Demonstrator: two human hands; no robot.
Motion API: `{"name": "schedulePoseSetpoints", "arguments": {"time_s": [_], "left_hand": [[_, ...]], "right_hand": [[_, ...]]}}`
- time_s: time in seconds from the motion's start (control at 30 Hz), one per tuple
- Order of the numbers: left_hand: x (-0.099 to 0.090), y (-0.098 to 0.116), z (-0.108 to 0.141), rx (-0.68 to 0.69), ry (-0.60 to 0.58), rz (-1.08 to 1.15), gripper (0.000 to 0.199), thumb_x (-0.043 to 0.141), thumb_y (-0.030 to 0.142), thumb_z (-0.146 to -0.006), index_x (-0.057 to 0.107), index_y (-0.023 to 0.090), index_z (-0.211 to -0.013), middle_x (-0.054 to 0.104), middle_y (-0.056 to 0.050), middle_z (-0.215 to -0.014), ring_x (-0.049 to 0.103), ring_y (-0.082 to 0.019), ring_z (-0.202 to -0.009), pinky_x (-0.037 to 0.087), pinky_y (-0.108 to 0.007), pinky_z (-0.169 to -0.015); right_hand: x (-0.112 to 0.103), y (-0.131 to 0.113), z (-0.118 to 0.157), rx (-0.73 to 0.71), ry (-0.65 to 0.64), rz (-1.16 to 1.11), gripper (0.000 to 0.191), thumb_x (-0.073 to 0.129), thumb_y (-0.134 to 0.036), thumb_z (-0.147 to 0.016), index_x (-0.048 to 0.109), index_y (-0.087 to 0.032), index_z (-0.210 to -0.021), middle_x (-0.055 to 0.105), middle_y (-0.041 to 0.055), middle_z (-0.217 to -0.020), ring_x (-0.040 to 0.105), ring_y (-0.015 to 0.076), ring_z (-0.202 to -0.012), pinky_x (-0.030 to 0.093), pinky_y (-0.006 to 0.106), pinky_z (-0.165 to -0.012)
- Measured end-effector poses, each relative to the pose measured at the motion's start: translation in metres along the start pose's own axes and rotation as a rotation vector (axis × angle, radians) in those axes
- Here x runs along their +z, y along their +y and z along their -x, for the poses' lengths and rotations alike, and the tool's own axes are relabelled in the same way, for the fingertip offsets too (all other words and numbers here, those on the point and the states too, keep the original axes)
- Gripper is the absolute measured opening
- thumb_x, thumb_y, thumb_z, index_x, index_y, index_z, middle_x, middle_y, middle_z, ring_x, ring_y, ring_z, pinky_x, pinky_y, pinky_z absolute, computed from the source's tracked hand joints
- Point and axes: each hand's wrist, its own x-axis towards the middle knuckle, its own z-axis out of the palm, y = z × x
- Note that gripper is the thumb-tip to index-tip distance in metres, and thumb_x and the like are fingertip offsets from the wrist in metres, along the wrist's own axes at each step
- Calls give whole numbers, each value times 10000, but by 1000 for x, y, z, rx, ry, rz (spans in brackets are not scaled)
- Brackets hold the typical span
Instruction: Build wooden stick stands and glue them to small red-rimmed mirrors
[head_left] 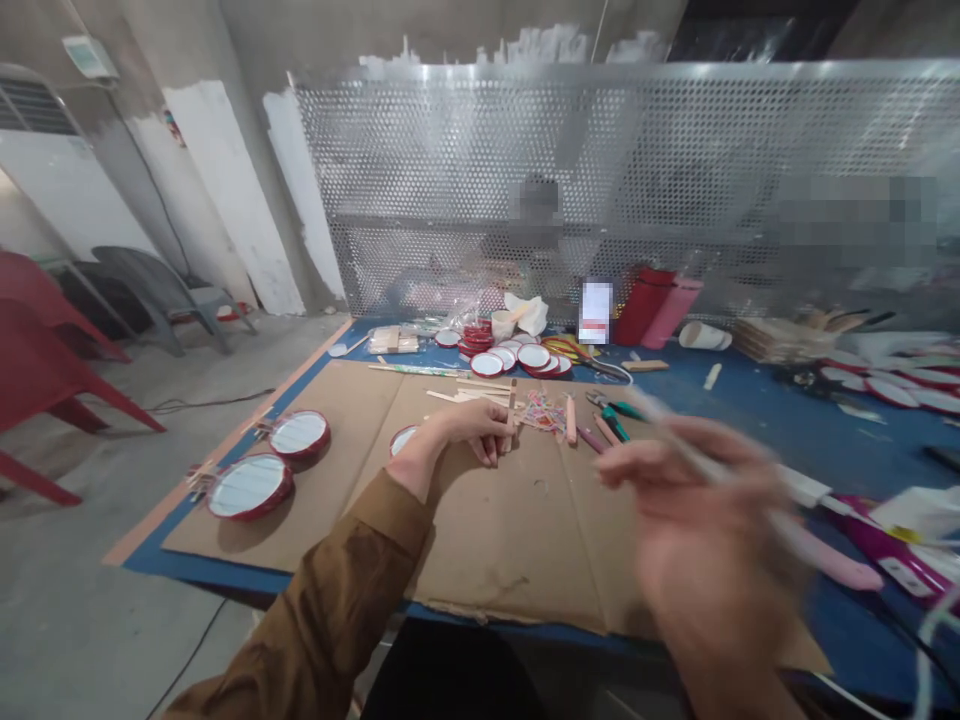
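Note:
My left hand (484, 428) is closed on a narrow wooden stick (513, 395), held upright above the cardboard sheet (480, 550). Beside its fingertips lie a heap of coloured rubber bands (544, 412) and several loose wooden sticks (484, 386). A white-topped disc (403, 438) with a red rim shows partly behind my left wrist. My right hand (705, 540) hovers over the right side of the cardboard, smeared by motion. A blurred white strip (694, 452), perhaps a cord, crosses its fingers; I cannot tell whether the hand grips it.
Two red-rimmed discs (250, 487) with clothespins stand on the left. More discs (533, 357) are stacked at the back. Green-handled pliers (613, 412) lie right of the rubber bands. A purple glue gun (889, 550) lies far right. Red and pink bottles (643, 305) stand before the perforated metal panel.

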Motion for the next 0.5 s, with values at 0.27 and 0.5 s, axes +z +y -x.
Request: {"name": "schedulePoseSetpoints", "arguments": {"time_s": [0.27, 0.5], "left_hand": [[3, 4, 0, 11, -37, 71, 185, 593, 324, -833, 533, 150, -841, 624, 12, -627, 640, -127, -502, 515, -223, -503], [4, 4, -3, 24, -68, 71, 180, 610, 317, -825, 530, 157, -811, 624, 18, -625, 643, -134, -505, 525, -235, -501]], "right_hand": [[39, 53, -6, 155, 33, 257, 323, 598, -483, -838, 708, -179, -835, 605, -4, -608, 540, 125, -515, 434, 257, -498], [52, 72, -17, 180, 114, 343, 252, 557, -434, -843, 606, -189, -811, 618, -20, -586, 569, 139, -504, 459, 274, -538]]}}
